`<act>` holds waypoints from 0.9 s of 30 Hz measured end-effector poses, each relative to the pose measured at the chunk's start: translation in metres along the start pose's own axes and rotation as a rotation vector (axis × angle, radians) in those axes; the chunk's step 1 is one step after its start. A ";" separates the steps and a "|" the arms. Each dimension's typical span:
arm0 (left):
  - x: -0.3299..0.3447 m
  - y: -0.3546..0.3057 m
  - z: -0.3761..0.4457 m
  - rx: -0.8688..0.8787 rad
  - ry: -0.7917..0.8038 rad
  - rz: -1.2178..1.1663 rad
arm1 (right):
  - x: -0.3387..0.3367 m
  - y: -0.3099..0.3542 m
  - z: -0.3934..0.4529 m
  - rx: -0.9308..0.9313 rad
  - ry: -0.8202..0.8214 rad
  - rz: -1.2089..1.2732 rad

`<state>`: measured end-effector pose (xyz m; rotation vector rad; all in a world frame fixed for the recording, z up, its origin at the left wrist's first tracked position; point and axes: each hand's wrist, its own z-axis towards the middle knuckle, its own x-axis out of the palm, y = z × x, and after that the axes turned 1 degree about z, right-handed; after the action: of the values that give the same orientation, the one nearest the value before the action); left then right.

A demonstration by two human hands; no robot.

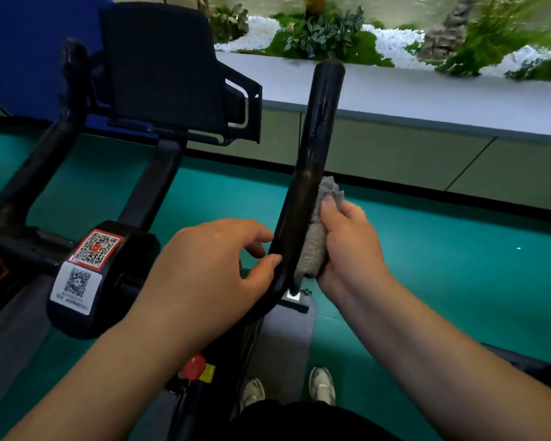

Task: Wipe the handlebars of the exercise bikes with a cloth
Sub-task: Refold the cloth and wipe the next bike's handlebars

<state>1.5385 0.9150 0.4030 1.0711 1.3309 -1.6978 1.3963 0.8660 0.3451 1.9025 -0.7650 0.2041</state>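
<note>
The exercise bike's black right handlebar rises from the lower middle up to its blunt tip near the planter. My right hand grips a grey cloth and holds it against the right side of that bar, low on its straight part. My left hand curls round the bar's lower bend from the left, thumb on the bar. The black left handlebar curves up at the far left, untouched.
The bike's console stands behind the bars, with a stem housing bearing QR stickers. A grey-topped planter ledge with plants runs along the back right. Green floor lies below, and my shoes show beside a red knob.
</note>
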 end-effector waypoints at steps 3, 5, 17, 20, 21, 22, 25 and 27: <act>-0.001 0.000 0.005 0.047 0.014 0.023 | 0.000 -0.005 -0.017 0.034 -0.020 0.030; 0.000 0.002 0.006 0.065 0.015 0.014 | -0.004 -0.019 -0.039 0.055 -0.049 -0.022; -0.001 0.004 0.005 0.087 0.071 0.007 | -0.001 -0.011 -0.024 0.123 0.020 -0.022; 0.000 0.004 0.006 0.095 0.076 0.010 | -0.005 -0.019 -0.038 0.185 0.107 0.040; 0.000 0.004 0.006 0.101 0.073 0.013 | -0.004 -0.016 -0.032 0.174 0.093 0.017; -0.001 0.004 0.006 0.107 0.068 0.016 | -0.002 -0.012 -0.023 0.149 0.073 -0.018; -0.002 0.005 0.004 0.124 0.059 0.014 | 0.008 0.004 -0.001 0.047 0.010 -0.057; -0.001 0.006 0.002 0.133 0.054 0.009 | 0.006 0.002 -0.002 0.000 -0.009 -0.083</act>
<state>1.5439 0.9114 0.4018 1.2042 1.2585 -1.7828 1.4005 0.8648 0.3502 1.9325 -0.6904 0.1433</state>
